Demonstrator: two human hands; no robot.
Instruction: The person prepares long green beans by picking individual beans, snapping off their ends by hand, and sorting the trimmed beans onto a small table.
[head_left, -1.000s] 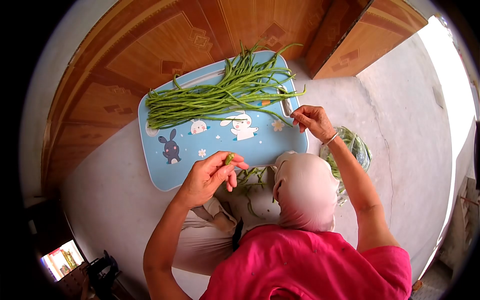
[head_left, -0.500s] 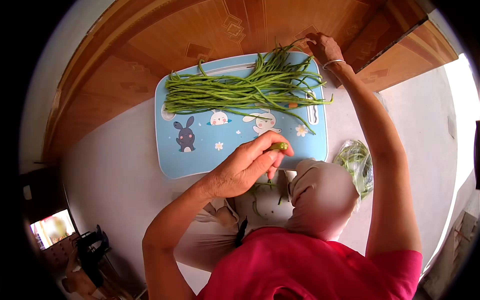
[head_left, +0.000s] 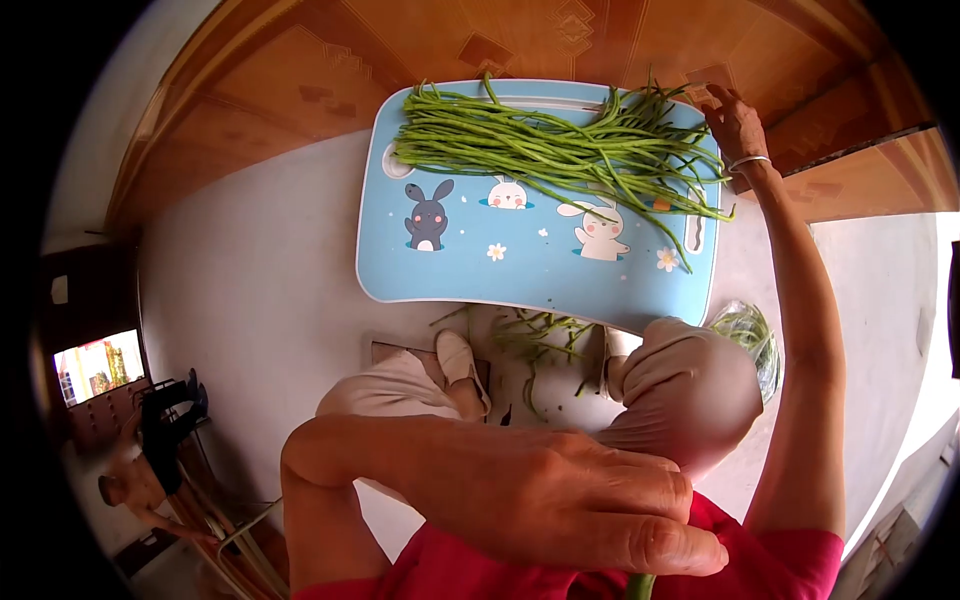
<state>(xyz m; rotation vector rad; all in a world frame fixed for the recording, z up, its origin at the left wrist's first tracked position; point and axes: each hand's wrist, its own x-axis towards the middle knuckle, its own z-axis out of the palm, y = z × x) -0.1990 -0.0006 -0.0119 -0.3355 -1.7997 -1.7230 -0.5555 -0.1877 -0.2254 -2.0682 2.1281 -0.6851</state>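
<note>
My left hand [head_left: 560, 500] is close to the camera, fingers closed together. A green bean end [head_left: 640, 586] sticks out below its fingers; the rest is hidden. Beyond the far right corner of the blue folding table [head_left: 470, 275], my right hand [head_left: 737, 128] has its fingers bent and slightly apart, beside the thin tips of the long beans. A bracelet circles that wrist. The heap of long green beans [head_left: 540, 145] lies across the back of the tabletop, several ends hanging over the right edge.
Bean scraps [head_left: 545, 335] lie on the floor between my shoes. A clear plastic bag of greens [head_left: 750, 335] stands right of my knee [head_left: 690, 385]. Wooden panelling [head_left: 400, 60] rises behind the table. Another person [head_left: 140, 480] is at the far left near a bright screen [head_left: 100, 367].
My left hand has come down and closer to the camera with the bean. My right hand stays by the bean tips. The view has shifted, showing more floor scraps.
</note>
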